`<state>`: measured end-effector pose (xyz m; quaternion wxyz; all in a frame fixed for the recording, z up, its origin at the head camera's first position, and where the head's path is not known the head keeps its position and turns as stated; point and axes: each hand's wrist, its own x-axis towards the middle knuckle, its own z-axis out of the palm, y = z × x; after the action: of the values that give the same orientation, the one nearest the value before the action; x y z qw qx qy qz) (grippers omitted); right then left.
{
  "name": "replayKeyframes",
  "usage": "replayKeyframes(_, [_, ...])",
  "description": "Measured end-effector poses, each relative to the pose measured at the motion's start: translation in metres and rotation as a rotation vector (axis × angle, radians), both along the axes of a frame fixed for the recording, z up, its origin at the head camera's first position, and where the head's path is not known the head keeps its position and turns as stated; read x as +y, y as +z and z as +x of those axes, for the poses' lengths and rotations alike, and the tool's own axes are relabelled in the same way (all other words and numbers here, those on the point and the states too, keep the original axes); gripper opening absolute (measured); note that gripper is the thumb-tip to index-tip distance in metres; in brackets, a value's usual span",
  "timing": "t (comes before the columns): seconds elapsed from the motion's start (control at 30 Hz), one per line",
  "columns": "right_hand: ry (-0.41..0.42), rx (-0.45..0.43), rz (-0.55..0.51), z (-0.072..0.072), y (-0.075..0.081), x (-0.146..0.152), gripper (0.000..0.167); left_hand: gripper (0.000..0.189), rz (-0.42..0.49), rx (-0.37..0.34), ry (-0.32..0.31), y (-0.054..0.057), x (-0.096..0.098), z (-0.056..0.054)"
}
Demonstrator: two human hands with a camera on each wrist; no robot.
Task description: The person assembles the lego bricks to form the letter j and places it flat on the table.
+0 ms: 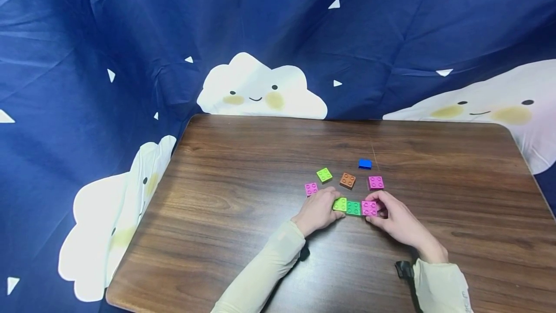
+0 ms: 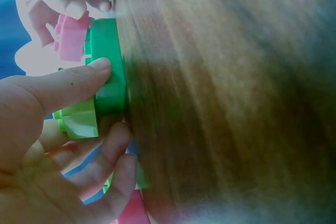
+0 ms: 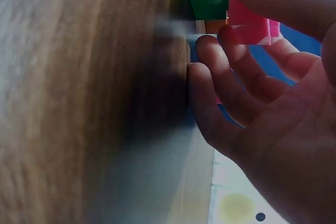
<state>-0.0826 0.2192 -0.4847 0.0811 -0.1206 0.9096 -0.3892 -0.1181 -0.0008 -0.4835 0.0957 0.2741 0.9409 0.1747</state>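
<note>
A longer green toy brick (image 1: 354, 208) lies on the table, a lime brick (image 1: 340, 204) on its left end. My left hand (image 1: 320, 209) grips these two, its thumb (image 2: 100, 72) along the green brick's side in the left wrist view. With thumb and fingers, my right hand (image 1: 397, 219) pinches a pink brick (image 1: 369, 208) over the green brick's right end. In the left wrist view that pink brick (image 2: 73, 38) stands slightly tilted, and studs show between it and the green brick. Its lower fingers (image 3: 202, 82) are loosely bent near the tabletop in the right wrist view.
Behind the hands lie another lime brick (image 1: 324, 175), a brown brick (image 1: 347, 180), a blue brick (image 1: 365, 163) and a pink brick (image 1: 375, 183). One more pink brick (image 1: 311, 188) is beside my left hand. A blue cloud-print curtain (image 1: 278, 23) hangs behind the wooden table (image 1: 243, 158).
</note>
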Motion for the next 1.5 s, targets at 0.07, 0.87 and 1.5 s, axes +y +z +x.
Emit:
replayKeyframes(0.07, [0.004, -0.007, -0.002, -0.0006, -0.0003, 0.0005, 0.034, 0.039, 0.002, -0.002, 0.0, -0.0002, 0.0002, -0.0003])
replayKeyframes(0.87, [0.014, -0.034, -0.031, -0.0028, -0.0011, 0.0003, 0.032, 0.032, 0.03, -0.007, -0.004, -0.0009, -0.0014, 0.0021])
replayKeyframes(1.5, [0.069, -0.006, 0.011, -0.0092, 0.0063, 0.0027, 0.03, 0.032, 0.036, 0.003, -0.005, -0.0011, 0.0009, 0.0012])
